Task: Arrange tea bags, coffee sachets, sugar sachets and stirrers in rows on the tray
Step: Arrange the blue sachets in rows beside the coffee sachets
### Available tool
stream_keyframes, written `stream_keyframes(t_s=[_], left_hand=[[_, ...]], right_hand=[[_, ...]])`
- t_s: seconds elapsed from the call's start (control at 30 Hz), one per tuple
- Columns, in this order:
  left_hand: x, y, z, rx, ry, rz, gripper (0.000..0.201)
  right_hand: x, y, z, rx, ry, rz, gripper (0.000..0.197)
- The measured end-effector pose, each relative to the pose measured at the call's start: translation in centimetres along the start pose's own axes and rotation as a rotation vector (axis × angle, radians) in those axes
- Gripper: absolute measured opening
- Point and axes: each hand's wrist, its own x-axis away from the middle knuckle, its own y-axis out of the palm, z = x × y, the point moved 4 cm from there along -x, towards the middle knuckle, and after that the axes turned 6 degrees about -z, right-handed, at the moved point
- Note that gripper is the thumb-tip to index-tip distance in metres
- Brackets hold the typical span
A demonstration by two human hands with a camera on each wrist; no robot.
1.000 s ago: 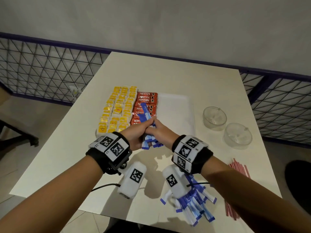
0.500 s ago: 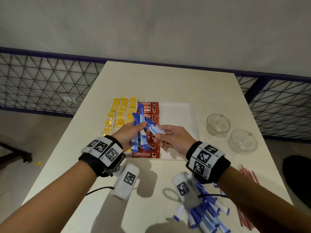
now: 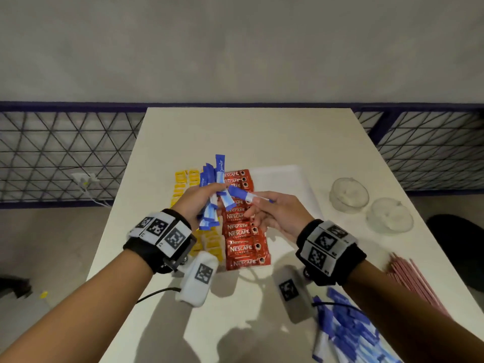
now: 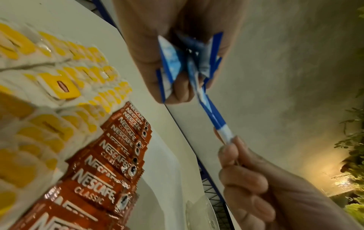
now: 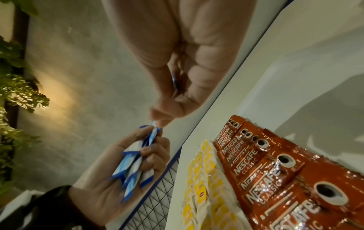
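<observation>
The left hand (image 3: pixel 195 199) has its grip curled round a fanned bundle of slim blue-and-white paper sugar sachets (image 3: pixel 212 193), held above the row of red foil coffee sachets (image 3: pixel 245 235) on the white rectangular tray (image 3: pixel 281 179). The right hand (image 3: pixel 275 213) pinches one blue-and-white sugar stick (image 3: pixel 245 195) by its end between thumb and fingertip, its other end at the bundle. These sticks look light and limp (thin paper, loose granules inside), so a pinch near one end lets the rest sag; taking it nearer the middle should keep it straight for laying beside the coffee row. The yellow-tagged tea bags (image 3: pixel 183 179) fill the tray's left side. More sugar sticks lie heaped on the pale bench (image 3: pixel 235 137) near its front edge.
</observation>
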Motion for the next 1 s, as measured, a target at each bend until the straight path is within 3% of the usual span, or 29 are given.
stream_keyframes(t_s=[0.17,0.27,0.4,0.67,0.9,1.0], left_hand=[[-1.3,-1.4,0.0,-0.043,-0.024,-0.057,0.015],[-1.8,-1.3,-0.4,-0.082,-0.04,-0.084,0.011],[-2.1,-1.0,-1.1,-0.123,-0.054,-0.115,0.012],[-2.5,-0.5,-2.1,-0.038,-0.088,-0.142,0.005],[-2.9,-0.4,-2.6,0.013,-0.106,-0.092,0.004],[-3.3,-0.7,-2.4,-0.016,-0.091,-0.086,0.003]], right_hand=[[-0.8,-0.5,-0.1,0.092,-0.043,0.084,0.032],[-0.8,-0.8,-0.5,0.295,-0.132,0.098,0.022],[-1.4,-1.7,-0.5,0.526,-0.214,0.16,0.031],[-4.8,-5.4,0.9,0.528,-0.06,0.141,0.026],[-11.1,-12.0,2.2,0.42,0.099,0.343,0.026],[-13.7,-13.8,2.2,0.411,0.148,0.371,0.009]])
